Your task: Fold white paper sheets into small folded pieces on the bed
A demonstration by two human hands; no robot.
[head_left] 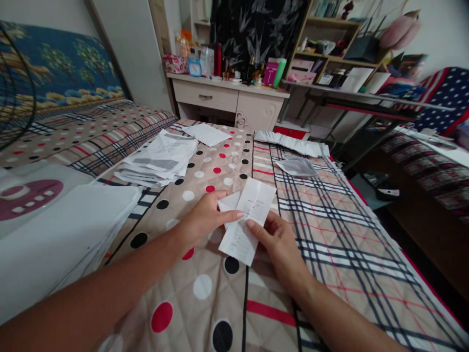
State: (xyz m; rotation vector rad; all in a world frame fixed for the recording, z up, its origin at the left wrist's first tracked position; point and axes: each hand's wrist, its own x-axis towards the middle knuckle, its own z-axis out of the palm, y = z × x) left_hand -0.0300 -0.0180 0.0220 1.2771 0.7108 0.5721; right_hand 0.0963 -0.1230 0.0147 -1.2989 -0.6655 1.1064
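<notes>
Hands meet over the quilt — left hand and right hand both pinching a printed paper slip mid-fold, it seems — so the next move likely calls for a pressed crease, with the paper stack lying far left.

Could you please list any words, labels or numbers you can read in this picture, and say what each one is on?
None can be read.
Paper slip, held by left hand and right hand: faint print, too small.
Paper stack on the bedspread: grey marks, blurred.
Blue clock and bottles on the dresser: illegible.
</notes>
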